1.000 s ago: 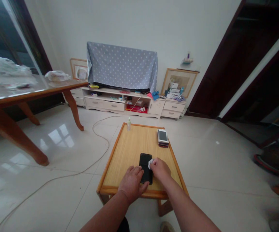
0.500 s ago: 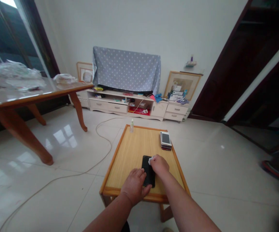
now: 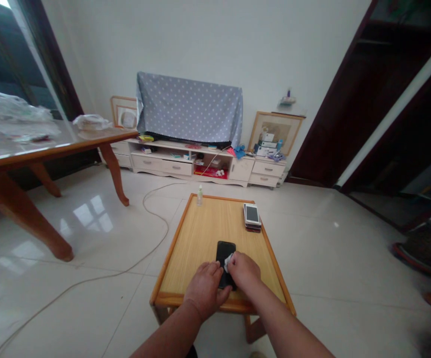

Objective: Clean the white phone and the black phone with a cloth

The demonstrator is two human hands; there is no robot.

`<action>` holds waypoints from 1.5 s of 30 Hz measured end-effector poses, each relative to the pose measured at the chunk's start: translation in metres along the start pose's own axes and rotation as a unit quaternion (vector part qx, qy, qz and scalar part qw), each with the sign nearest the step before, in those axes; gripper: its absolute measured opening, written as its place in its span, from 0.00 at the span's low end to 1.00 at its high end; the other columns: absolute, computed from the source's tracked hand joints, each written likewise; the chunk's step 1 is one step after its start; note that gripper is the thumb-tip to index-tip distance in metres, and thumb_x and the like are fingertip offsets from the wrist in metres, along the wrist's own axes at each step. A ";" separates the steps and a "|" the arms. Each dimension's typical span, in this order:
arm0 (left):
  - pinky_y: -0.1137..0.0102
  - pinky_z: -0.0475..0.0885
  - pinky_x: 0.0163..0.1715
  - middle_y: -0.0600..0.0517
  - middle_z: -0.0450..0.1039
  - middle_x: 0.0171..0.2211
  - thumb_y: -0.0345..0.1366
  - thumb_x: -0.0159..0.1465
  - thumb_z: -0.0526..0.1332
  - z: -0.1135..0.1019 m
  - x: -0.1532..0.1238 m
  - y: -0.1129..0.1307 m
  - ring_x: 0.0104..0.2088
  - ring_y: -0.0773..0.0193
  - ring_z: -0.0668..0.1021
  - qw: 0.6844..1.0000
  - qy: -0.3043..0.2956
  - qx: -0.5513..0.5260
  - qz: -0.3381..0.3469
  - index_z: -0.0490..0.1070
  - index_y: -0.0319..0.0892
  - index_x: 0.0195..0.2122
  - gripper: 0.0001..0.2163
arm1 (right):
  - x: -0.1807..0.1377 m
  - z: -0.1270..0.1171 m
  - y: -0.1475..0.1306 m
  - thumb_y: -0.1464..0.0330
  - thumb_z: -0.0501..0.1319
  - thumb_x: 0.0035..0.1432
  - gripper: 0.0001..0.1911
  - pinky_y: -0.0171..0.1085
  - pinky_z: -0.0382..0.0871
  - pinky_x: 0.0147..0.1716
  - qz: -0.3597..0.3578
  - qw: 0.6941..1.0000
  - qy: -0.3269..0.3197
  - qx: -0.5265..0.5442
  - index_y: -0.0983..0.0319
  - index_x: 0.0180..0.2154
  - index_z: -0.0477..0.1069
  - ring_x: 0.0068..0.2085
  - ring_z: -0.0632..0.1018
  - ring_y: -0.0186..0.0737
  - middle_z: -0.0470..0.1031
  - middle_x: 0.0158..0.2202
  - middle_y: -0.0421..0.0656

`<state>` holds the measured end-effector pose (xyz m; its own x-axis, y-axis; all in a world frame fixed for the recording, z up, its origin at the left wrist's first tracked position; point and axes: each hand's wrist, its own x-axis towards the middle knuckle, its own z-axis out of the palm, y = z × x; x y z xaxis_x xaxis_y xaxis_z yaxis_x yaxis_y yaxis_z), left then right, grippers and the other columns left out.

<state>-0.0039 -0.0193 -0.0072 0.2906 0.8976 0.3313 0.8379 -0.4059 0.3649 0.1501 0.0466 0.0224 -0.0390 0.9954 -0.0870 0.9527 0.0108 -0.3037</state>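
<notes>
A black smartphone (image 3: 225, 246) lies flat on the small wooden table (image 3: 196, 233), near its front edge. My left hand (image 3: 205, 287) holds the phone in place, fingers along its left side and thumb at its lower end. Pinched in my right hand (image 3: 244, 271) is a crumpled whitish wipe (image 3: 228, 262), pressed on the middle of the phone's screen. Part of the phone is hidden under both hands. A stack of phones (image 3: 252, 215) with a white one on top sits toward the far right corner. At the far left corner stands a small clear bottle (image 3: 199, 196).
A larger table (image 3: 88, 141) with plastic bags (image 3: 14, 112) stands on the left. A cable (image 3: 126, 270) runs across the tiled floor. Against the wall is a low white cabinet (image 3: 163, 164), with a polka-dot cloth (image 3: 189, 107) draped above it.
My right hand and the wipe have moved down the phone, from its upper right edge to mid-screen. My left hand stays on the phone. The view has shifted slightly to the right.
</notes>
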 end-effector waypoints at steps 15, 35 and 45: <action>0.52 0.63 0.61 0.44 0.73 0.53 0.44 0.60 0.64 -0.001 0.001 -0.002 0.53 0.51 0.74 1.000 -0.007 -0.006 0.007 0.72 0.44 0.51 0.19 | -0.005 0.007 0.002 0.64 0.59 0.58 0.07 0.34 0.56 0.28 -0.023 1.000 0.004 0.011 0.56 0.32 0.76 0.36 0.78 0.39 0.80 0.35 0.42; 0.53 0.68 0.56 0.45 0.74 0.52 0.40 0.63 0.60 -0.005 0.002 0.000 0.51 0.52 0.75 1.000 -0.011 -0.007 -0.006 0.73 0.46 0.50 0.14 | 0.009 0.006 -0.006 0.63 0.60 0.58 0.07 0.34 0.55 0.28 -0.004 0.999 -0.011 0.040 0.56 0.31 0.76 0.36 0.78 0.38 0.80 0.34 0.40; 0.54 0.65 0.60 0.44 0.74 0.53 0.41 0.63 0.60 -0.002 0.002 0.000 0.54 0.53 0.74 1.000 -0.003 0.004 -0.008 0.73 0.43 0.50 0.16 | 0.061 -0.001 -0.027 0.64 0.58 0.58 0.11 0.34 0.58 0.28 0.018 0.999 -0.002 0.041 0.58 0.38 0.77 0.39 0.80 0.41 0.81 0.40 0.47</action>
<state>-0.0040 -0.0182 -0.0049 0.2811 0.9048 0.3199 0.8462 -0.3909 0.3621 0.1223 0.1075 0.0264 -0.0069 0.9948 -0.1018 0.9255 -0.0322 -0.3774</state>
